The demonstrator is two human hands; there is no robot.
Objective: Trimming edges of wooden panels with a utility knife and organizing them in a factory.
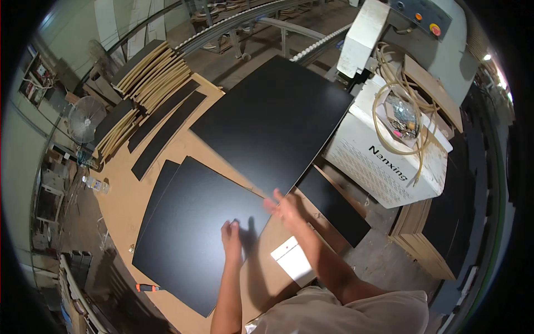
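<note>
A near black panel lies on the brown board tabletop, with another dark panel's edge showing beneath its left side. Over its right part hovers my left hand, fingers loosely bent and nothing in them; a shadow falls beside it. My right hand is a little smeared by motion, its fingers apart and holding nothing. It is close to the near corner of a far black panel; whether it touches that corner I cannot tell. Below it a white sheet rests on the tabletop.
Stacked narrow strips and two loose dark strips stand at the far left. A white machine with a hose and a tray of small parts is on the right, beside a narrow black panel. An orange-handled cutter lies near the left edge.
</note>
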